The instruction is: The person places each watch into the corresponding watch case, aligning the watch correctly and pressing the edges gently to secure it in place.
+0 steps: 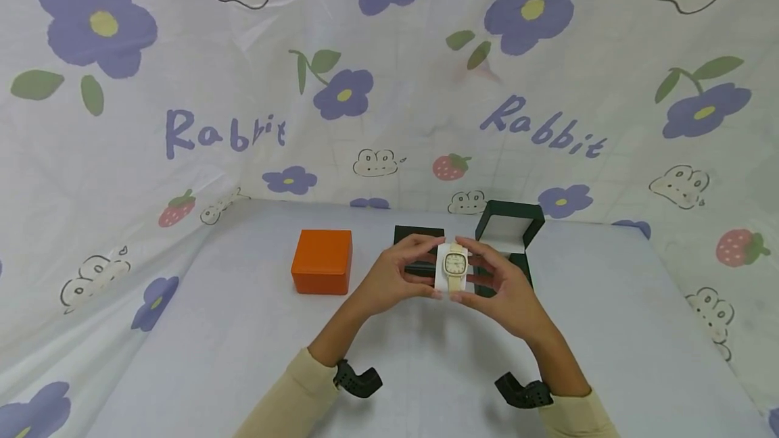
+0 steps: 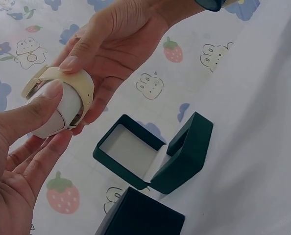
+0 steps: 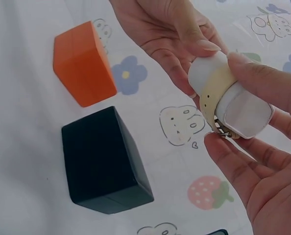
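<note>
A wristwatch with a cream strap and a pale squarish dial is wrapped around a white cushion. My left hand grips the cushion's left end between thumb and fingers, while my right hand pinches the other end. Both hold it raised above the table, dial facing my head. From the wrist views, the strap with its small holes shows, and thumbs press the cushion from the near side. Behind the right hand stands a dark green box with its lid up and a pale lining.
An orange box, lid closed, sits on the white table to the left. A closed dark box stands behind my left hand, partly hidden in the head view. A flower-and-rabbit printed curtain surrounds the table's back and sides.
</note>
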A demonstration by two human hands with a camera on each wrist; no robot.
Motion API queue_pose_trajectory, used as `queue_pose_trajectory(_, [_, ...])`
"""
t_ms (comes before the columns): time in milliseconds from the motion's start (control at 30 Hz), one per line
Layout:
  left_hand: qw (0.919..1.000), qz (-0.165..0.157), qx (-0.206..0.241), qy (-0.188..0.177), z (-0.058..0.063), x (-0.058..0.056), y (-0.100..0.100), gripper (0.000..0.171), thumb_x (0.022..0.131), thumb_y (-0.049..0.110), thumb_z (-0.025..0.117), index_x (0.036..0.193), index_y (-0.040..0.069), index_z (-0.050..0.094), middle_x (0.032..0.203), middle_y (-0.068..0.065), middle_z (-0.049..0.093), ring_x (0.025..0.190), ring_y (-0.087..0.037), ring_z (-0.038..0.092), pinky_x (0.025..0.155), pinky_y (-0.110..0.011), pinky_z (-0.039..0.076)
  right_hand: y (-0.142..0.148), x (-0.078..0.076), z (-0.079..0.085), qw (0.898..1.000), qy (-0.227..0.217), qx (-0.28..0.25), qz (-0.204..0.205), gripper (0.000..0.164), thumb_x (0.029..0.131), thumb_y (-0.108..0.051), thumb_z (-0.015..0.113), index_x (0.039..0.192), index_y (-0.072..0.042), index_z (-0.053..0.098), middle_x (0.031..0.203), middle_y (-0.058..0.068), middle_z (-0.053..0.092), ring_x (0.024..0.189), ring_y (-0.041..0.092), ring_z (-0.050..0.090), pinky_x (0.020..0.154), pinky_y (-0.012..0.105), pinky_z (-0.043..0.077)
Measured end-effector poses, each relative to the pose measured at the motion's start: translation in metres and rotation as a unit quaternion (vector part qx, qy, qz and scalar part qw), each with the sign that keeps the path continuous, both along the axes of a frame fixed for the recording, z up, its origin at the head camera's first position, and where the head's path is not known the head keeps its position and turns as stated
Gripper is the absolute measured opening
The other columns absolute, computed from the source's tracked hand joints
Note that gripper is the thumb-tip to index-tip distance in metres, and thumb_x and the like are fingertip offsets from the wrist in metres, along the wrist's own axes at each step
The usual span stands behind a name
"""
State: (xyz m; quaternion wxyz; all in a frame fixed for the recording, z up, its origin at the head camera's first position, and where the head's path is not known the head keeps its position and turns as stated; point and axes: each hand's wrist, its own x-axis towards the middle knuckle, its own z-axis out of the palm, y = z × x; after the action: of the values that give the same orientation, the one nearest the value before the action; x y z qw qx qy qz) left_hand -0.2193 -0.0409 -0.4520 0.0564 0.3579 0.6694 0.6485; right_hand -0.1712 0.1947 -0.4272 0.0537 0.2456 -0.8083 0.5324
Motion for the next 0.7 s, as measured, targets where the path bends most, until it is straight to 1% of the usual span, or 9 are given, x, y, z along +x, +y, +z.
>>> queue_pose_trajectory(133, [1.0, -0.001, -0.001, -0.001, -0.0023, -0.0005, 0.0003, 0.083, 0.077, 0.0, 0.086, 0.151, 0.017, 0.051, 0.143, -0.012, 0.047, 0.123, -0.024, 0.059, 0.088, -0.036, 0.06, -0.0005, 0.0007, -0.0011, 1.0, -0.006, -0.007, 0.004, 0.083, 0.08, -0.005, 0.087, 0.151, -0.023, 0.048, 0.148, 0.002, 0.051, 0.124, 0.021, 0.057, 0.098, 0.027, 0.054])
queue_pose_trajectory(200, [1.0, -0.001, 0.0, 0.001, -0.002, -0.0007, 0.0005, 0.083, 0.077, 0.0, 0.086, 0.151, 0.017, 0.051, 0.144, -0.012, 0.046, 0.122, -0.025, 0.06, 0.088, -0.036, 0.06, -0.0008, 0.0003, -0.0011, 1.0, -0.006, -0.011, 0.007, 0.083, 0.08, -0.004, 0.087, 0.151, -0.02, 0.047, 0.148, 0.003, 0.051, 0.125, 0.023, 0.056, 0.099, 0.027, 0.054])
queue_pose_trajectory(300, [1.0, 0.001, 0.001, 0.003, -0.0013, -0.0016, 0.0009, 0.083, 0.077, 0.0, 0.087, 0.15, 0.018, 0.052, 0.144, -0.008, 0.047, 0.122, -0.027, 0.06, 0.087, -0.036, 0.06, -0.0011, -0.0007, -0.0014, 1.0, -0.01, -0.014, 0.006, 0.084, 0.079, -0.004, 0.087, 0.152, -0.017, 0.047, 0.149, 0.002, 0.05, 0.127, 0.024, 0.055, 0.099, 0.027, 0.053])
queue_pose_trajectory(400, [1.0, 0.004, 0.005, 0.003, 0.0001, -0.0016, 0.0011, 0.083, 0.077, -0.001, 0.086, 0.15, 0.019, 0.053, 0.143, -0.004, 0.047, 0.123, -0.032, 0.059, 0.087, -0.036, 0.06, -0.0013, -0.0015, -0.001, 1.0, -0.008, -0.014, 0.007, 0.084, 0.08, -0.003, 0.086, 0.152, -0.014, 0.046, 0.15, 0.002, 0.049, 0.127, 0.024, 0.055, 0.099, 0.027, 0.053])
queue_pose_trajectory(467, [1.0, 0.007, 0.006, 0.003, 0.0008, -0.0013, 0.0013, 0.083, 0.077, -0.002, 0.086, 0.149, 0.018, 0.053, 0.143, -0.004, 0.048, 0.123, -0.035, 0.059, 0.087, -0.035, 0.06, -0.0017, -0.0018, -0.0009, 1.0, -0.007, -0.015, 0.006, 0.084, 0.08, -0.003, 0.086, 0.152, -0.015, 0.046, 0.15, 0.002, 0.049, 0.126, 0.023, 0.056, 0.099, 0.026, 0.053])
queue_pose_trajectory(533, [0.9999, 0.009, 0.008, 0.003, 0.0015, -0.0007, 0.0017, 0.083, 0.076, -0.004, 0.086, 0.149, 0.018, 0.053, 0.143, -0.005, 0.047, 0.123, -0.035, 0.059, 0.088, -0.036, 0.06, -0.002, -0.0017, -0.0008, 1.0, -0.008, -0.018, 0.005, 0.084, 0.08, -0.002, 0.086, 0.152, -0.018, 0.046, 0.15, 0.002, 0.05, 0.125, 0.023, 0.057, 0.098, 0.026, 0.053])
queue_pose_trajectory(700, [0.9998, 0.015, 0.008, 0.006, 0.0037, 0.0022, 0.0022, 0.083, 0.077, -0.004, 0.085, 0.149, 0.018, 0.053, 0.144, -0.004, 0.047, 0.125, -0.027, 0.059, 0.089, -0.042, 0.06, -0.0028, -0.0005, -0.0005, 1.0, -0.011, -0.021, 0.001, 0.085, 0.08, -0.002, 0.086, 0.152, -0.022, 0.046, 0.148, 0.002, 0.051, 0.122, 0.022, 0.058, 0.097, 0.025, 0.054])
